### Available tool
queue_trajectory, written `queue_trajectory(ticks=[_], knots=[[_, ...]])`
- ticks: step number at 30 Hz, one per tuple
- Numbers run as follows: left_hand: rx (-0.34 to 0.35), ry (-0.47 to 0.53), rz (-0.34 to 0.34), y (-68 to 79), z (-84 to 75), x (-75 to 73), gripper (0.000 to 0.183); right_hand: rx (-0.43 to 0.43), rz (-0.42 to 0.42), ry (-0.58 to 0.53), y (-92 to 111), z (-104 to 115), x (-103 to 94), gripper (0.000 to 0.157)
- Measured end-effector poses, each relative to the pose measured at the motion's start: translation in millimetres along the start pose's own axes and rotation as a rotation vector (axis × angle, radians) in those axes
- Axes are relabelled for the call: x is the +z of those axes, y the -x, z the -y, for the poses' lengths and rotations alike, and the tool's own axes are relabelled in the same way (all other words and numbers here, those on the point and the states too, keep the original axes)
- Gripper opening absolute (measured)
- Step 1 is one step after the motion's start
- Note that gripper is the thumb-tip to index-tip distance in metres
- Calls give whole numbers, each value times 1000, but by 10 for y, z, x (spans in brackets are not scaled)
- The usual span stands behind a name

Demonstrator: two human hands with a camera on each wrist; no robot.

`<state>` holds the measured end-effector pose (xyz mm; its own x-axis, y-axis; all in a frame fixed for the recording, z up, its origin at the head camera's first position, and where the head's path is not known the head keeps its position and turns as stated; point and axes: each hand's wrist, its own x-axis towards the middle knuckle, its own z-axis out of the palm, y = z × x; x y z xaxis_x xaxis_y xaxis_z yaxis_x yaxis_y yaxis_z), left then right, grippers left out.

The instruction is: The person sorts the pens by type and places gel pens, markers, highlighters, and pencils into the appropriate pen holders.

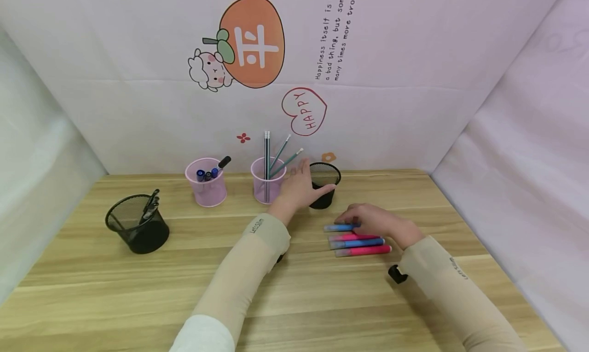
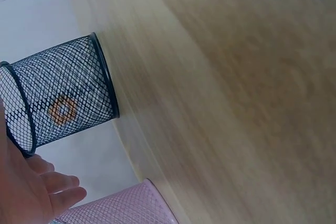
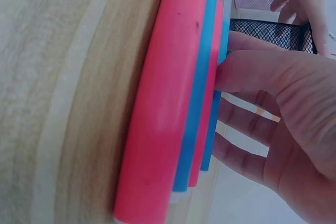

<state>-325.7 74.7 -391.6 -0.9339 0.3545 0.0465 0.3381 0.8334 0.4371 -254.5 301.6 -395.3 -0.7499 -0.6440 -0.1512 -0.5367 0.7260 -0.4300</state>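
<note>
Toward the back right, my left hand [image 1: 299,189] reaches to a black mesh pen cup [image 1: 323,200], fingers and thumb spread around its near left side. In the left wrist view, the left fingers [image 2: 59,188] are loosely extended beside the rim of that mesh cup [image 2: 65,87]. My right hand [image 1: 370,220] pinches the farthest blue marker [image 1: 337,228] of a row on the table. From the right wrist, its thumb [image 3: 247,72] and fingers appear on either side of this blue marker [image 3: 211,140]. Two pink markers [image 1: 365,250] and another blue marker [image 1: 358,244] lie parallel, nearer the front.
A pink mesh cup [image 1: 260,191] with several pencils stands left of my left hand. Farther left, another pink cup [image 1: 209,194] holds several pens. A black mesh cup [image 1: 149,238] with black pens is at far left. The printed backdrop [image 1: 382,122] rises behind the table.
</note>
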Motion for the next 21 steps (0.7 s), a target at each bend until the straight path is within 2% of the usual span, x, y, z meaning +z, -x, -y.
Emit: queue_trajectory(ticks=[9,21], knots=[[3,-63,5,-8,-14,0,113,10,7,8,-1,2,-7,33],[-14,-88,6,-34,-21,22,114,14,7,6,12,5,-18,34]])
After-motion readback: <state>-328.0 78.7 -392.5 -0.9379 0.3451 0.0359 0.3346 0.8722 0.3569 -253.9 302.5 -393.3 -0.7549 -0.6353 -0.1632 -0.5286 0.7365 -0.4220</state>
